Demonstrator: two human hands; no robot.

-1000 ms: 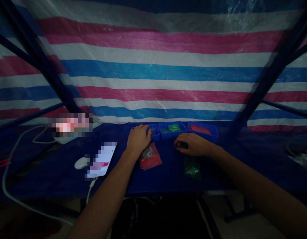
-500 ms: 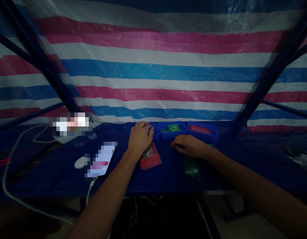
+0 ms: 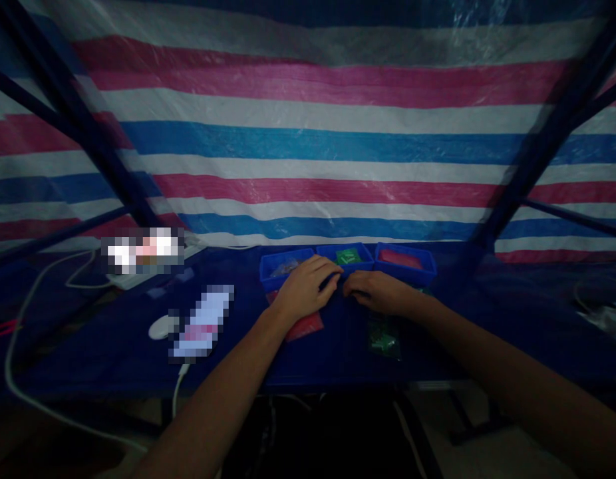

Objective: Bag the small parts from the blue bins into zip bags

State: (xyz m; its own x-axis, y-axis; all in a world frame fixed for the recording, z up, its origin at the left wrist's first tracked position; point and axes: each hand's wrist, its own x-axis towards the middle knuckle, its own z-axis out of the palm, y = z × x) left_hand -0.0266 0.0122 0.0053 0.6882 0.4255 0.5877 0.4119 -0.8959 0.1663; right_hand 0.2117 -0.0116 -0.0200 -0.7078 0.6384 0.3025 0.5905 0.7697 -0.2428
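Observation:
My left hand [image 3: 308, 287] reaches over the front of the blue trays, its fingers bent and its fingertips close to the thumb. Anything between them is too small to make out. Just to its right, my right hand [image 3: 375, 291] hovers low with curled fingers closed together; what they hold, if anything, is hidden. The left tray [image 3: 268, 276] contains small clear items, the middle tray [image 3: 366, 263] green pieces, the right tray [image 3: 422, 275] something pink. A red-pink plastic bag [image 3: 305, 326] lies partly beneath my left hand. Below my right hand is a clear bag with green pieces [image 3: 384, 341].
On the left of the blue table [image 3: 332, 366] lie a phone [image 3: 205, 322] with a charging cable, a round white object [image 3: 162, 326] and a white power strip [image 3: 128, 276]. Blue metal posts [image 3: 527, 159] frame the striped sheet [image 3: 312, 146] behind.
My left hand has moved right from the left tray, towards my right hand, and now uncovers that tray. My right hand has stayed almost in place.

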